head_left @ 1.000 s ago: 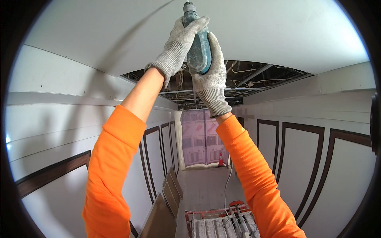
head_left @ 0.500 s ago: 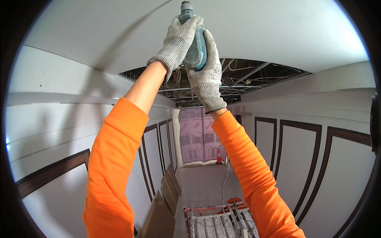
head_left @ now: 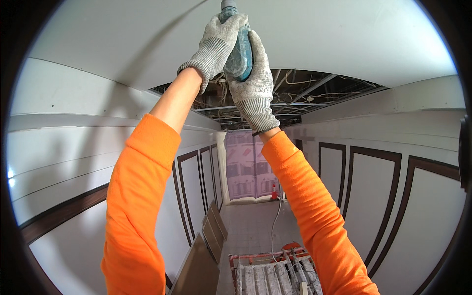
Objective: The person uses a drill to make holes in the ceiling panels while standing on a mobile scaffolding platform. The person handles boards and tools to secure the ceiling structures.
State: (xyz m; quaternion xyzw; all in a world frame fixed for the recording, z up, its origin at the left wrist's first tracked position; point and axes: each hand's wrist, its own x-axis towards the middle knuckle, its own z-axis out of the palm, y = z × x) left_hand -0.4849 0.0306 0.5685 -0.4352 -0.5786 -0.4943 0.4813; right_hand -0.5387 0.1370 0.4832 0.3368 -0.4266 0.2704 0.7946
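Overhead, a dusty teal power tool (head_left: pixel 242 56) with a grey collar rises past the upper frame edge against the white ceiling board (head_left: pixel 334 34), so its tip is hidden. My left hand (head_left: pixel 214 46), in a grey knitted glove, wraps around the tool's upper body. Below it and to the right, my right hand (head_left: pixel 253 91), gloved alike, is closed round the tool's lower body. Both arms, in orange sleeves, are stretched upward. A cable (head_left: pixel 277 228) hangs behind my right forearm down toward the platform.
An open ceiling section (head_left: pixel 305 93) shows metal framing and wires. White walls with dark-framed panels (head_left: pixel 373 196) line both sides. Brown boards (head_left: pixel 194 265) lean at left. A railed, slatted metal platform (head_left: pixel 268 275) lies below; an orange cone (head_left: pixel 274 194) stands before a pink covered end (head_left: pixel 241 167).
Both hands and the tool have shifted slightly upward and leftward in the picture. Both hands keep their grip, and the tool's tip has passed out of view at the top.
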